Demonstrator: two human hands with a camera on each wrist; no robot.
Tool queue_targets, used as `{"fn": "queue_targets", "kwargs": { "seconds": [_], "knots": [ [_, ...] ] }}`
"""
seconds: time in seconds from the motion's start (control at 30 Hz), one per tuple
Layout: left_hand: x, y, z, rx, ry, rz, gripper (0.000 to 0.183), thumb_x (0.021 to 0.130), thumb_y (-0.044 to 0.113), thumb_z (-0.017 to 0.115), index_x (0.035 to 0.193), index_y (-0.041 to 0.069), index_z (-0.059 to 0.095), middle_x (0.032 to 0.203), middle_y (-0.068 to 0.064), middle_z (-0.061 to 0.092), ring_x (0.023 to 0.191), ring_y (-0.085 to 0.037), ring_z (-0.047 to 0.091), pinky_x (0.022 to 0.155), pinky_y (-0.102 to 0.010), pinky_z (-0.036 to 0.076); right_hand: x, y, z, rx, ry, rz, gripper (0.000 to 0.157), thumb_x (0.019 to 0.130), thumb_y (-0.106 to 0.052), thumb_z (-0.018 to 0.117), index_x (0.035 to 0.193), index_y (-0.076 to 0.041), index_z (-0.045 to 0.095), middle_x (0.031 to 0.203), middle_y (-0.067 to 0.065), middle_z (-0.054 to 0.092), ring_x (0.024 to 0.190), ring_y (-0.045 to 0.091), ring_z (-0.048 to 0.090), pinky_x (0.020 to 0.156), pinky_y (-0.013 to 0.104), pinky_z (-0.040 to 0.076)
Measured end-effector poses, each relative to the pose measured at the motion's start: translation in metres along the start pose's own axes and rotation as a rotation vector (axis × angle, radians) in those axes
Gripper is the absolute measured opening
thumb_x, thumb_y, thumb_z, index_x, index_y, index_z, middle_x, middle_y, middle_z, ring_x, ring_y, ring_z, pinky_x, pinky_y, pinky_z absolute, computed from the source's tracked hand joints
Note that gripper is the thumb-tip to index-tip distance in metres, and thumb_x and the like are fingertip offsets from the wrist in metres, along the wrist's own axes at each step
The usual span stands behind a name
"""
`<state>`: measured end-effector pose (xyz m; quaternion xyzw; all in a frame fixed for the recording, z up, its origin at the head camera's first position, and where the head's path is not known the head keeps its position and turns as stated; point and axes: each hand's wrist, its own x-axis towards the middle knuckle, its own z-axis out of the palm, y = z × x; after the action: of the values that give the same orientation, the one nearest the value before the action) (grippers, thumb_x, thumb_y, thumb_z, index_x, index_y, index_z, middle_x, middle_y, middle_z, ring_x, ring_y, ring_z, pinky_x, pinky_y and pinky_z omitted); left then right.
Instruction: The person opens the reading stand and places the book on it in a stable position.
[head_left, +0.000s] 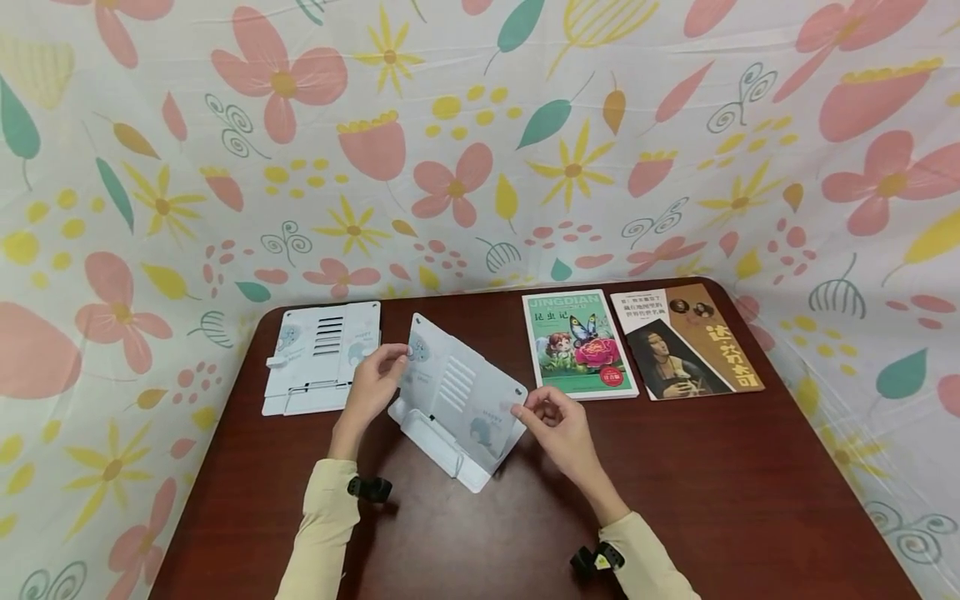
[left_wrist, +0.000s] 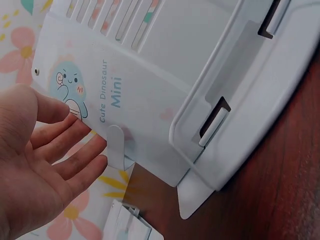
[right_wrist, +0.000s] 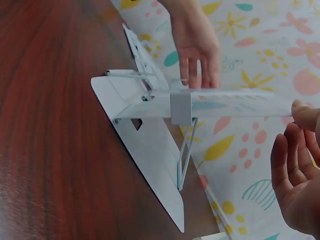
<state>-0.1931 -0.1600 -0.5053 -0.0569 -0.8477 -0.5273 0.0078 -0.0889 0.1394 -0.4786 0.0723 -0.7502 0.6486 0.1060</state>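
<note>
A white metal book stand (head_left: 457,392) with a cute dinosaur print stands unfolded on the table, its back panel tilted up from the base plate (right_wrist: 145,150). At the panel's left edge is my left hand (head_left: 375,379), its thumb and fingertips pinching the rim beside the printed dinosaur (left_wrist: 70,87). My right hand (head_left: 558,425) pinches the upper right corner between thumb and fingers. Low along the front runs a ledge (head_left: 435,442) with a wire page holder (left_wrist: 172,130). Behind the panel, a wire support leg (right_wrist: 187,155) reaches down to the base plate.
A second white book stand (head_left: 322,358) lies folded flat at the back left of the brown table (head_left: 675,483). At the back right lie a green children's book (head_left: 577,346) and a brown and white book (head_left: 686,342) with a portrait. A flowered cloth (head_left: 465,150) hangs behind.
</note>
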Motion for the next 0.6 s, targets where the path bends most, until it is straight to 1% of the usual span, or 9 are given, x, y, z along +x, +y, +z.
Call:
{"fn": "queue_targets", "kwargs": {
  "seconds": [0.17, 0.27, 0.37, 0.5, 0.6],
  "knots": [
    [-0.006, -0.004, -0.006, -0.004, 0.024, 0.0, 0.028, 0.105, 0.022, 0.055, 0.128, 0.008, 0.065, 0.124, -0.014, 0.067, 0.119, -0.03, 0.064, 0.108, -0.048, 0.048, 0.012, 0.001, 0.001, 0.021, 0.059, -0.007, 0.013, 0.087, 0.004, 0.075, 0.086, 0.004, 0.063, 0.076, 0.013, 0.06, 0.058, 0.006, 0.048, 0.049, 0.016, 0.036],
    [-0.01, -0.007, -0.008, -0.009, 0.043, 0.002, 0.028, 0.105, 0.02, 0.056, 0.127, 0.006, 0.065, 0.124, -0.015, 0.067, 0.118, -0.032, 0.065, 0.107, -0.049, 0.049, 0.021, 0.003, 0.001, 0.009, 0.088, -0.023, 0.013, 0.087, 0.004, 0.075, 0.086, 0.006, 0.063, 0.075, 0.016, 0.061, 0.055, 0.007, 0.047, 0.047, 0.016, 0.033],
    [-0.015, -0.01, -0.009, -0.018, 0.068, -0.006, 0.026, 0.104, 0.018, 0.057, 0.126, 0.006, 0.067, 0.123, -0.015, 0.068, 0.116, -0.033, 0.066, 0.105, -0.049, 0.05, 0.03, 0.004, 0.001, -0.039, 0.105, -0.029, 0.013, 0.088, 0.001, 0.076, 0.086, 0.006, 0.064, 0.074, 0.018, 0.062, 0.054, 0.007, 0.048, 0.047, 0.016, 0.033],
    [-0.018, -0.015, -0.01, -0.03, 0.101, -0.009, 0.024, 0.103, 0.017, 0.059, 0.123, 0.007, 0.068, 0.121, -0.013, 0.069, 0.111, -0.03, 0.068, 0.101, -0.044, 0.052, 0.042, 0.001, 0.003, -0.101, 0.115, -0.028, 0.015, 0.088, -0.001, 0.076, 0.088, 0.008, 0.064, 0.073, 0.022, 0.062, 0.053, 0.008, 0.049, 0.047, 0.015, 0.034],
    [-0.02, -0.018, -0.01, -0.041, 0.119, 0.0, 0.021, 0.102, 0.015, 0.061, 0.12, 0.008, 0.069, 0.119, -0.011, 0.07, 0.107, -0.027, 0.069, 0.098, -0.038, 0.052, 0.054, 0.017, 0.004, -0.142, 0.127, -0.018, 0.018, 0.089, -0.007, 0.078, 0.089, 0.006, 0.066, 0.07, 0.023, 0.061, 0.052, 0.007, 0.048, 0.047, 0.015, 0.034]
  ]
}}
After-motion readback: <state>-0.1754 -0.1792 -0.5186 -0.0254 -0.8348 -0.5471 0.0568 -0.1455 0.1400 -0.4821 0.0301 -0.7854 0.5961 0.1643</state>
